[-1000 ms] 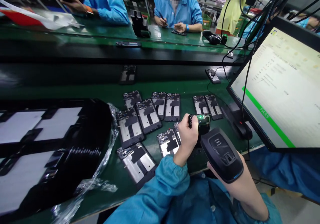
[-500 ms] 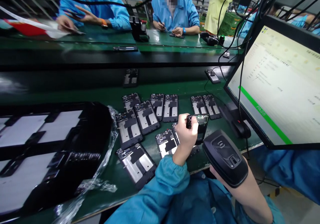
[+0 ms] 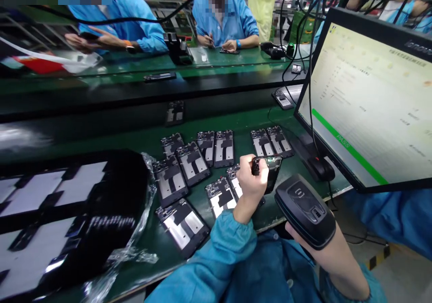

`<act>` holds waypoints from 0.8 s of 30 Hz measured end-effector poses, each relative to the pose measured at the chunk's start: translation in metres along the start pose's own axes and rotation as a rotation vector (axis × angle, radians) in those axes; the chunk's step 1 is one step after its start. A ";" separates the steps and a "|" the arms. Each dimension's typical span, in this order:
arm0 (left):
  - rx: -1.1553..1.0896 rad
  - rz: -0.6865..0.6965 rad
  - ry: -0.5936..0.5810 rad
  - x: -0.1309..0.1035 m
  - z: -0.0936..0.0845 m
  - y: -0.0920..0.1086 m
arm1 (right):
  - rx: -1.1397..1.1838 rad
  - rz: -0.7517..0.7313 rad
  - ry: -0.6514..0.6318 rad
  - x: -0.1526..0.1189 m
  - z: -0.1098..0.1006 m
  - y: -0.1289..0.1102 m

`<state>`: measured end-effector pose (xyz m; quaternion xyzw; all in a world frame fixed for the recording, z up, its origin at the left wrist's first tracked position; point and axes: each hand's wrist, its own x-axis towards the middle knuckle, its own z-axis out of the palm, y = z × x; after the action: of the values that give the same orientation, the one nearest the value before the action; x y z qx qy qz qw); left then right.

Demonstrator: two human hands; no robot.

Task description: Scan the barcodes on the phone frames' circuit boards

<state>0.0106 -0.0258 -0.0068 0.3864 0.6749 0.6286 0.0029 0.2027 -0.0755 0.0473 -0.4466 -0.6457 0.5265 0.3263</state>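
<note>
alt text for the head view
A person's left grip holds a thin rectangular black phone; the right grip, mostly hidden, holds a black plastic scanner. Opened black and silver phones lie on a green tabletop; at right, a black-framed monitor shows a green PASS bar.

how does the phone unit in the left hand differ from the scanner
The phone unit is a thin slab; the scanner is bulky and rounded. The phone unit shows circuitry along its upper edge; the scanner has a closed casing. The left hand grips the phone unit's side; the right hand is mostly hidden beneath the scanner. Both look mainly black.
</note>
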 end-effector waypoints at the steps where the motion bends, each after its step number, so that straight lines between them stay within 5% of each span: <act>1: -0.006 0.004 -0.004 -0.001 0.002 0.000 | 0.000 0.004 0.000 0.000 -0.001 0.001; 24: 0.017 0.152 -0.011 -0.008 0.022 0.001 | -0.027 0.051 0.117 -0.016 -0.024 0.015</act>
<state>0.0273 -0.0115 -0.0144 0.4399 0.6490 0.6191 -0.0446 0.2342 -0.0804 0.0393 -0.4973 -0.6210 0.4989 0.3437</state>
